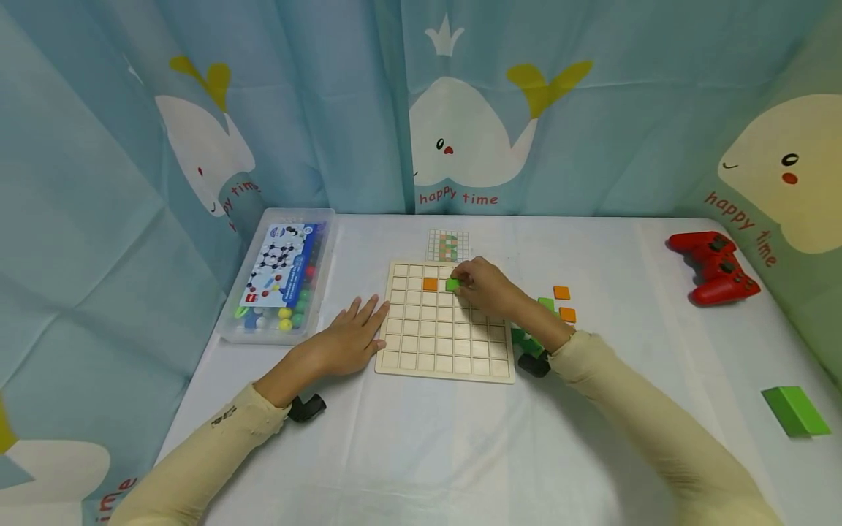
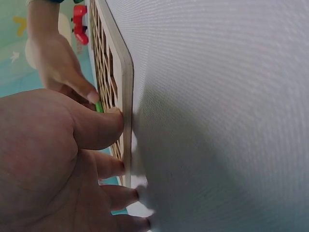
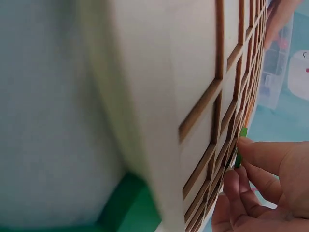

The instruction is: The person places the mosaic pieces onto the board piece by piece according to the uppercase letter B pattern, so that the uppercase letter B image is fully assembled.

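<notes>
A wooden grid board [image 1: 427,343] lies on the white table, with an orange square tile [image 1: 430,284] in its upper row. My right hand [image 1: 490,288] pinches a green square tile [image 1: 452,284] between thumb and fingers, just right of the orange one. The right wrist view shows this green tile [image 3: 241,147] tilted on edge at the grid; whether it touches the board I cannot tell. My left hand [image 1: 351,337] rests at the board's left edge with fingers spread. In the left wrist view its thumb [image 2: 108,128] touches the board's side.
A small pattern card [image 1: 449,245] lies behind the board. Orange tiles [image 1: 561,293] and green pieces [image 1: 545,302] lie right of it, partly behind my right arm. A clear plastic box [image 1: 276,277] stands left, a red game controller [image 1: 713,268] and a green block [image 1: 796,411] right.
</notes>
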### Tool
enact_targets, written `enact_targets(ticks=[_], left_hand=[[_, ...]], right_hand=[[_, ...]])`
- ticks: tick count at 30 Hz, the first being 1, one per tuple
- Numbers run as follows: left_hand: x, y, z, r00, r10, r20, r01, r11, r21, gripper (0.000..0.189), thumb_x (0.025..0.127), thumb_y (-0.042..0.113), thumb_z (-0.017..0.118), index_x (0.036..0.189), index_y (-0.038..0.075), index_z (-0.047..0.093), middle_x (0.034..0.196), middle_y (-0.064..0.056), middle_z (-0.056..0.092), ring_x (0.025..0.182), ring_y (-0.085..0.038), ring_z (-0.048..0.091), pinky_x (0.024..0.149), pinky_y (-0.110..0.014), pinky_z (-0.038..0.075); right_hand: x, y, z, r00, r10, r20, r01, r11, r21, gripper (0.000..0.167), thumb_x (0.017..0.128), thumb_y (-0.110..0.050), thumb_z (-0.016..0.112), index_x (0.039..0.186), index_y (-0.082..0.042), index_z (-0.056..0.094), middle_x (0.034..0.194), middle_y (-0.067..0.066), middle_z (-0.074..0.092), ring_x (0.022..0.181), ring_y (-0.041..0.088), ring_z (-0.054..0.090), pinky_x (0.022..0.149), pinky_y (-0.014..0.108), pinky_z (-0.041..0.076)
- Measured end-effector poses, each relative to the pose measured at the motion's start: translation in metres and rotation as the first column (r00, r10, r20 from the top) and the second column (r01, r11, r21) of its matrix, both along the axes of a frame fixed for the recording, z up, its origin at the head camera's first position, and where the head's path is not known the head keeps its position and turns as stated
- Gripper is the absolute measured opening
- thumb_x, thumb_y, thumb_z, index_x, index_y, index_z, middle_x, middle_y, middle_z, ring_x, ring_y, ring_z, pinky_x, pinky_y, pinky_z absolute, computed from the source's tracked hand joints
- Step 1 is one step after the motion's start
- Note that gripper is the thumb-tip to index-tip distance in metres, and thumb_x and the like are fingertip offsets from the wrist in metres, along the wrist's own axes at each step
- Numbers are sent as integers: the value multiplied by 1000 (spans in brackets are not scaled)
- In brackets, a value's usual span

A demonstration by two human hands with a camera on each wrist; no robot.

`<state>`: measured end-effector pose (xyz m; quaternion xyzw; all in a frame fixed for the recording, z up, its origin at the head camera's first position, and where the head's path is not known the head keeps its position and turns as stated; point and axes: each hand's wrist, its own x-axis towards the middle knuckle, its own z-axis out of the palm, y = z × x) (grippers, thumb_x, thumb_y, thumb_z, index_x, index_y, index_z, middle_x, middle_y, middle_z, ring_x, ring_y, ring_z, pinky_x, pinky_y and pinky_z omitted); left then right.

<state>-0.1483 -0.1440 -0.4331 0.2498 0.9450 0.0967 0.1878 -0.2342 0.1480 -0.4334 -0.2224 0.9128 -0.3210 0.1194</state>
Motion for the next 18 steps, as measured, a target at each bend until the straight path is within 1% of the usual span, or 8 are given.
enact_targets(ticks=[6, 9, 14, 18], left_hand=[[1, 1, 2, 1000, -10, -17, 10, 1000, -2, 63, 99, 39, 33, 150, 14, 5, 156, -12, 1, 140, -40, 2, 110, -55, 14], [1, 1, 3, 1000, -10, -17, 10, 1000, -7, 63, 100, 39, 33, 150, 14, 5, 156, -13, 1, 140, -40, 2, 111, -55, 14], [0, 1, 0, 1000, -5, -2, 5, 1000, -10, 64, 99, 41, 32, 150, 16, 3, 156, -11, -1, 141, -39, -1, 111, -54, 13], [-1, 0, -1, 1000, -3, -3, 3, 1000, -10, 64, 99, 42, 32, 150, 16, 3, 156, -11, -2, 141, -39, -1, 111, -54, 13]], right_hand=[[-1, -10, 0, 1000, 10, -15, -11, 1000, -14, 21, 89, -11, 61, 108, -3, 57, 109, 10, 50, 96, 20, 51, 82, 34, 47], [2, -13, 2, 1000, 11, -29, -11, 1000, 3, 17, 90, -10, 59, 105, -3, 59, 108, 10, 51, 95, 20, 50, 82, 34, 46], [5, -14, 3, 999, 7, -40, -6, 1000, 13, 17, 90, -9, 59, 106, -4, 61, 108, 9, 51, 95, 20, 50, 83, 34, 45], [5, -6, 6, 999, 14, -45, -13, 1000, 19, 20, 91, -13, 59, 110, -5, 61, 110, 10, 50, 98, 23, 51, 84, 37, 46]])
